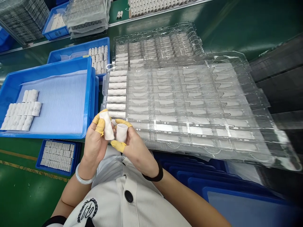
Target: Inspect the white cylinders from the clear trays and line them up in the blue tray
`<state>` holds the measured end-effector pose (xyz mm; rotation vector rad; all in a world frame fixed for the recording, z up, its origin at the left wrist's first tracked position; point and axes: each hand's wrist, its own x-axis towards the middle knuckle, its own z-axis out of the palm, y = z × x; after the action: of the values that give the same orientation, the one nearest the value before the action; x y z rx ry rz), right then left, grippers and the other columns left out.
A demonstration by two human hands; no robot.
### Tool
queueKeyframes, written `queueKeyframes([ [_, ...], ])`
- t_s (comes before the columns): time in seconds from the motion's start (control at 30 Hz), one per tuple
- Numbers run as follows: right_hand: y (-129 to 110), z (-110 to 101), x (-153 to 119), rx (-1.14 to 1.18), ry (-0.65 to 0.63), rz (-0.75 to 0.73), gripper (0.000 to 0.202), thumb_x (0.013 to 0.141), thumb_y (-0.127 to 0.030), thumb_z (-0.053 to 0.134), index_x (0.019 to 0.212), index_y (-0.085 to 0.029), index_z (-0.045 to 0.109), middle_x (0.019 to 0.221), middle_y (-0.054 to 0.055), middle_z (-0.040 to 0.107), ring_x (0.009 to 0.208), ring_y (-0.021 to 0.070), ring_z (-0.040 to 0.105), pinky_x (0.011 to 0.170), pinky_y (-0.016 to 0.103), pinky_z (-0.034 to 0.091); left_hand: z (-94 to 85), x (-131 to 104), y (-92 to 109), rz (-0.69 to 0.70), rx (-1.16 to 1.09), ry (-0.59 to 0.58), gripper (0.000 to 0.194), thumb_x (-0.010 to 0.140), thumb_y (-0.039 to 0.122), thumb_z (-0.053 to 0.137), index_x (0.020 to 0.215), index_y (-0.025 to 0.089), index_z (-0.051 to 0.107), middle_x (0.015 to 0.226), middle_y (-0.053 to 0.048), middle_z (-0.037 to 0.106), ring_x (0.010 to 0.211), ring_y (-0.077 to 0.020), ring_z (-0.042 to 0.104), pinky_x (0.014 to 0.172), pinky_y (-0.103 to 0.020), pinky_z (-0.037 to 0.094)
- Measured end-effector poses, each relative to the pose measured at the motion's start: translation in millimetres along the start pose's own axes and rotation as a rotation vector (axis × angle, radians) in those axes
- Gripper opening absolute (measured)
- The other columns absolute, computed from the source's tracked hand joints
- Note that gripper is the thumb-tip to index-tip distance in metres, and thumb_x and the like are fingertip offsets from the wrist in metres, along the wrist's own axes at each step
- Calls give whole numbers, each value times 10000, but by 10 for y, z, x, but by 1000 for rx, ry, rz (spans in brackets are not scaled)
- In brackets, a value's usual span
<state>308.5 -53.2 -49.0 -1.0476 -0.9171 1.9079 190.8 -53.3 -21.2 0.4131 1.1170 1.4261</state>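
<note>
My left hand point(96, 138), with yellow finger covers, is closed around a white wavy tube point(107, 125) that leans slightly. Close beside it, my right hand point(132, 143), also in yellow finger covers, grips a second white tube point(121, 133) between thumb and fingers, its round open end facing up. Just beyond both hands is a clear plastic tray point(199, 104); its left column holds a row of white wavy pieces point(117, 85). To the left, a large blue bin point(86, 94) has a ribbed white liner with several white pieces point(21, 116) grouped at its left side.
Behind lies another clear tray point(158, 44) with white pieces. A smaller blue bin point(78, 47) sits behind the large one. Below left is a small blue crate point(75, 160) full of white pieces. Blue trays point(227, 192) are stacked at the lower right.
</note>
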Motion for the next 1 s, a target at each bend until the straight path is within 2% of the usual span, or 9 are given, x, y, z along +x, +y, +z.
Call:
queueKeyframes([
  [0.07, -21, -23, -15, 38, -32, 0, 647, 715, -288, 774, 1288, -265, 475, 1335, 73, 578, 1230, 247, 551, 1072, 443, 428, -11, 9, 19, -4, -16, 5, 300, 829, 371, 741, 1063, 190, 698, 760, 1, 647, 684, -107, 619, 705, -236, 527],
  [0.13, -66, -45, -28, 123, -59, 32, 553, 781, -369, 717, 1279, -258, 504, 1294, 73, 611, 1187, 249, 578, 1038, 452, 453, -20, 24, 43, -58, -39, 8, 275, 896, 361, 656, 1085, 167, 702, 761, -16, 640, 675, -107, 607, 686, -233, 523],
  [0.3, -169, -80, -32, 300, -52, 135, 369, 847, -470, 615, 1127, -229, 630, 1139, 72, 667, 1060, 259, 630, 905, 449, 524, -16, 62, 90, -168, -117, 49, 358, 1007, 311, 416, 1046, 129, 721, 751, -43, 632, 649, -108, 583, 642, -237, 514],
  [0.47, -142, -69, 4, 247, -34, 105, 344, 794, -425, 693, 1059, -219, 621, 1090, 59, 678, 965, 209, 629, 845, 378, 517, -12, 53, 60, -135, -69, 24, 247, 944, 313, 560, 1025, 156, 733, 746, -17, 636, 645, -99, 586, 673, -233, 514],
  [0.53, -113, -47, 37, 162, 4, 50, 352, 746, -403, 745, 1009, -215, 604, 1046, 39, 673, 925, 187, 617, 828, 346, 506, -18, 42, -9, -68, -22, 24, 250, 902, 342, 630, 1055, 174, 734, 800, -19, 668, 703, -114, 621, 738, -255, 529],
  [0.63, -90, -11, 99, -8, 98, -37, 415, 648, -377, 814, 952, -213, 584, 968, 16, 656, 879, 180, 605, 818, 332, 499, -27, 33, -171, 57, 37, 59, 255, 841, 331, 701, 1063, 208, 734, 999, -39, 718, 896, -163, 671, 826, -279, 535],
  [0.77, -161, -11, 158, -215, 174, -119, 432, 614, -355, 810, 959, -217, 591, 957, 16, 683, 860, 190, 625, 810, 338, 513, -43, 51, -319, 213, 196, -5, 244, 888, 316, 634, 1106, 245, 717, 1156, -51, 690, 1049, -196, 652, 932, -323, 519],
  [0.9, -389, -161, 270, -419, 126, -193, 339, 690, -347, 725, 986, -205, 642, 936, 28, 726, 842, 197, 658, 778, 332, 533, -88, 49, -217, 432, 517, -112, 288, 947, 261, 548, 1199, 269, 686, 1247, -63, 631, 1150, -202, 607, 1021, -350, 485],
  [1.0, -681, -399, 551, -711, 156, -312, 292, 749, -324, 671, 1007, -187, 671, 909, 38, 738, 806, 201, 665, 755, 336, 535, -164, 0, -30, 552, 620, -181, 324, 955, 211, 539, 1242, 296, 662, 1203, -51, 639, 1078, -165, 633, 983, -318, 513],
])
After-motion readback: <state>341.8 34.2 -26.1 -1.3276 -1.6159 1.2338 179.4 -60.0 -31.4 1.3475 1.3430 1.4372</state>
